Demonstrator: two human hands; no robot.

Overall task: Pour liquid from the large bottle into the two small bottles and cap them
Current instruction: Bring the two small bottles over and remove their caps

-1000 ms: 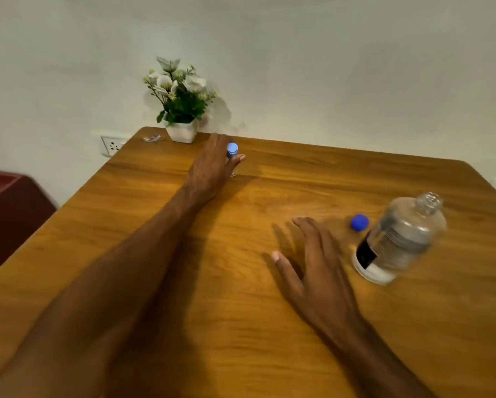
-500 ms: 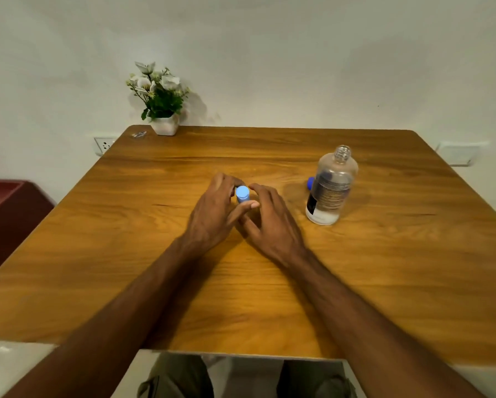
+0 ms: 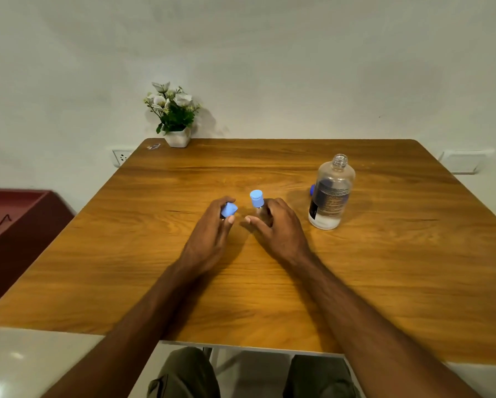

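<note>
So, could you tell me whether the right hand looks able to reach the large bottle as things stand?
Probably yes: the large bottle stands just beside the right hand with bare table between, though that hand holds a small capped bottle.

Table (image 3: 384, 282): wood-grain top, warm brown, smooth with a soft satin sheen. On it, the large bottle (image 3: 330, 193) is clear glossy plastic with a dark printed label, its blue cap (image 3: 312, 189) of plastic just to its left; the two small bottles' caps (image 3: 229, 209) (image 3: 256, 197), further left of it, are matt light-blue plastic, one body (image 3: 261, 211) clear. At the table's far-left corner, a pot (image 3: 178, 137) looks matt white.
</note>
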